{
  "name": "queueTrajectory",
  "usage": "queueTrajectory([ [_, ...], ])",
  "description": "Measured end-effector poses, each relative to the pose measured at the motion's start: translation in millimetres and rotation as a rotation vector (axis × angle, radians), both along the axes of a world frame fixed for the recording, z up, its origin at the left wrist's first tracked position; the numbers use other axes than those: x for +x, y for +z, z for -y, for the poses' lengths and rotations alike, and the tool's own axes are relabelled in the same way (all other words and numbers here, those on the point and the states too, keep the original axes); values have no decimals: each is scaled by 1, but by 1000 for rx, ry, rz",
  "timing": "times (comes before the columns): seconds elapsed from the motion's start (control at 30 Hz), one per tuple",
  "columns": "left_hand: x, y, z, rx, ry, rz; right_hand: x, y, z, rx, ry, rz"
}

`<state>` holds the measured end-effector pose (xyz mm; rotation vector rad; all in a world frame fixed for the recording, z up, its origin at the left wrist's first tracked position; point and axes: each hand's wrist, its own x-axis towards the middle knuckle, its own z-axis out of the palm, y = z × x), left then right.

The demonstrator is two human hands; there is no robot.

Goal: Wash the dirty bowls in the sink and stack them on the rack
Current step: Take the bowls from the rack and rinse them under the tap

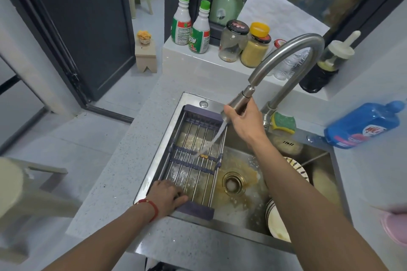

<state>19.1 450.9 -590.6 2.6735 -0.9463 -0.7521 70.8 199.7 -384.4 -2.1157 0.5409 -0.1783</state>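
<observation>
Head view: right hand grips the spray head, jetting water onto a scrap on the rack; left hand rests, fingers loosely bent, on the rack's near end. Likely rack rinsing; next, bowls stacked dirty in the sink need scrubbing. Bottle labels unreadable.

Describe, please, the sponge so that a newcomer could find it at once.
Start at the steel sink and follow its curved faucet down to the base. The sponge lies on the rim right beside that base. It is the only soft thing there, green on top with a yellow layer beneath.
</observation>
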Motion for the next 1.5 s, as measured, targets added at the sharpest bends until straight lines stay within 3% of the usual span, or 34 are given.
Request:
queueTrajectory([
  [0.6,-6,17,0,-45,30,-45,3,-2,-17,87,-31,17],
  [0.77,-3,21,1,-124,178,-145,-6,2,-22,100,-6,2],
  [0.93,-1,31,0,-385,509,-307,-27,2,-10,96,24,-66],
  [1.07,-2,32,-2,-504,643,-352,-38,-5,-7,194,-2,-41],
  [1.27,-3,33,-2,-517,727,-332,-40,-3,-4,332,46,-55],
  [1.5,-10,55,25,-537,728,-240,-54,9,15,-32,47,-117],
])
